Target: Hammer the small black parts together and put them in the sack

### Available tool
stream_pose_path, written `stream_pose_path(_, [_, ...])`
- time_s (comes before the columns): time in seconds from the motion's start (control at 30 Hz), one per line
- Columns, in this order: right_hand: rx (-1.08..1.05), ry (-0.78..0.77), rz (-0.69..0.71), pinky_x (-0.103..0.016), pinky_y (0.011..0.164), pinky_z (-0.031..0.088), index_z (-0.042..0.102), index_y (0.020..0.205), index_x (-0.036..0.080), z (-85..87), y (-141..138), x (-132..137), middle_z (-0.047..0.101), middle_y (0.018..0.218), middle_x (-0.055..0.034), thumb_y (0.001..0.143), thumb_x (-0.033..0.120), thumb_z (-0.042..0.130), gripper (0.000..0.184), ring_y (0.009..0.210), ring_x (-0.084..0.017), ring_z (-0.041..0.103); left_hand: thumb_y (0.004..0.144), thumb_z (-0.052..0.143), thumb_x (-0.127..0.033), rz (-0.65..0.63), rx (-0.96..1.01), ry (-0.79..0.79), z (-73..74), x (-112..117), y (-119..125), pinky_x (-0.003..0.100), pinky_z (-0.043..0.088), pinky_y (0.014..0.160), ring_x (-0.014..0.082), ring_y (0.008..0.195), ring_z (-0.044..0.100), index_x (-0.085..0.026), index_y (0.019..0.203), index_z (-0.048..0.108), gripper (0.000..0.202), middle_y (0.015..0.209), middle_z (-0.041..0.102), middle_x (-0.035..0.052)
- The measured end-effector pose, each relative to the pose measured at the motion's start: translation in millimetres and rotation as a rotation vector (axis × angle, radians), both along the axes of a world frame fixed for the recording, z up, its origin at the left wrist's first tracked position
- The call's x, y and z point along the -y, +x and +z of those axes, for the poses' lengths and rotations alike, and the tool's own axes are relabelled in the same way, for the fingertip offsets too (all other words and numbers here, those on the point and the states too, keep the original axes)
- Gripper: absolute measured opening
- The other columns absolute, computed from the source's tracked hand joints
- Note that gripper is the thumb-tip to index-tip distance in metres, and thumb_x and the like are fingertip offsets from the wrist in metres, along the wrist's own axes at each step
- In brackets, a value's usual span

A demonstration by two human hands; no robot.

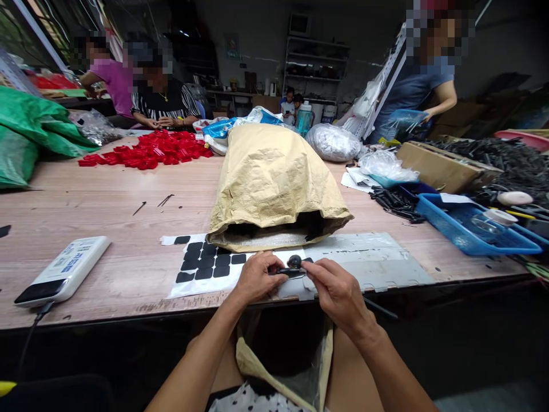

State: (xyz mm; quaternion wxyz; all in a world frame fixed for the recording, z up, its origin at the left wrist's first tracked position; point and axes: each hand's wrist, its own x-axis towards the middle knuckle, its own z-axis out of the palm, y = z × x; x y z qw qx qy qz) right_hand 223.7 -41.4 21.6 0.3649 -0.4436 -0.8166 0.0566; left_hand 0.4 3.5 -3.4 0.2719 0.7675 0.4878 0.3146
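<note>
Left hand: at the near edge of the surface; grip closed, thumb and fingers pinching one end of the black part.
Right hand: grip closed on the other end of the same part, fingertips meeting the left hand's.
Black part: small, dark, with a round knob on top; held between both hands just above the near edge, over the grey sheet. Its exact form is hard to make out, possibly a clip.
Pad sheet: white backing with rows of black square pads, flat, just left of the left hand; several squares gone from the rows.
Paper sack: tan, lying on its side, mouth open toward the hands, directly behind them.
Lap bag: open tan bag between the knees, below the surface edge.
Writing: white device at near left, cable plugged in, carries blue print too small to read. No other legible label.
Surface: long worn wooden top.
Far left: heap of red parts; green sack beyond.
Right: blue tray, cardboard box, heap of black parts.
Room: dim workshop, metal shelving on the back wall.
Others: two people seated at the red heap; one standing at far right holding a clear bag.
</note>
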Motion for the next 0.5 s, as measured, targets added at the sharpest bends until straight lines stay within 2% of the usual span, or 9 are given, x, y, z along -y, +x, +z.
stream_pose_path(0.1, [-0.073,0.009,-0.030,-0.033,0.081,0.054,0.065,0.126,0.030,3.6,4.1,1.0,0.068,0.097,-0.0063,0.098,0.020,0.046,0.035,0.092,-0.019,0.064,0.075,0.076,-0.029,0.005,-0.004,-0.009,0.5,0.2,-0.3,0.029,0.039,0.072,0.0172,0.080,0.055,-0.022,0.086,0.073,0.012,0.077,0.062,-0.0014])
stream_pose_path(0.23, [-0.001,-0.049,-0.032,-0.030,0.079,0.053,0.067,0.122,0.029,-0.9,9.2,2.1,0.067,0.090,-0.0051,0.098,0.020,0.045,0.033,0.087,-0.018,0.064,0.075,0.076,-0.029,0.017,-0.013,-0.007,0.4,0.4,-0.1,0.029,0.040,0.073,0.0171,0.079,0.055,-0.022,0.085,0.073,0.013,0.077,0.063,-0.0015])
stream_pose_path(0.3, [-0.017,-0.051,-0.048,-0.030,0.080,0.053,0.067,0.121,0.028,-2.4,14.1,0.0,0.068,0.093,-0.0053,0.098,0.021,0.047,0.032,0.089,-0.018,0.064,0.074,0.076,-0.028,0.019,-0.017,-0.004,1.1,0.8,0.2,0.029,0.040,0.074,0.0170,0.080,0.055,-0.022,0.085,0.073,0.013,0.077,0.063,-0.0017])
stream_pose_path(0.43, [-0.087,-0.021,-0.094,-0.032,0.087,0.052,0.067,0.120,0.028,-2.5,34.9,-14.7,0.070,0.103,-0.0048,0.096,0.024,0.051,0.029,0.098,-0.019,0.065,0.073,0.076,-0.027,0.023,-0.039,-0.011,4.5,1.8,0.9,0.029,0.040,0.073,0.0170,0.079,0.055,-0.022,0.083,0.071,0.012,0.077,0.062,-0.0020])
stream_pose_path(0.5, [-0.082,-0.034,-0.114,-0.032,0.086,0.053,0.068,0.116,0.028,-6.1,49.6,-26.8,0.070,0.101,-0.0040,0.095,0.025,0.054,0.026,0.096,-0.018,0.065,0.071,0.076,-0.025,0.025,-0.053,-0.014,6.3,2.2,1.4,0.029,0.040,0.072,0.0169,0.078,0.054,-0.021,0.082,0.070,0.013,0.076,0.062,-0.0021])
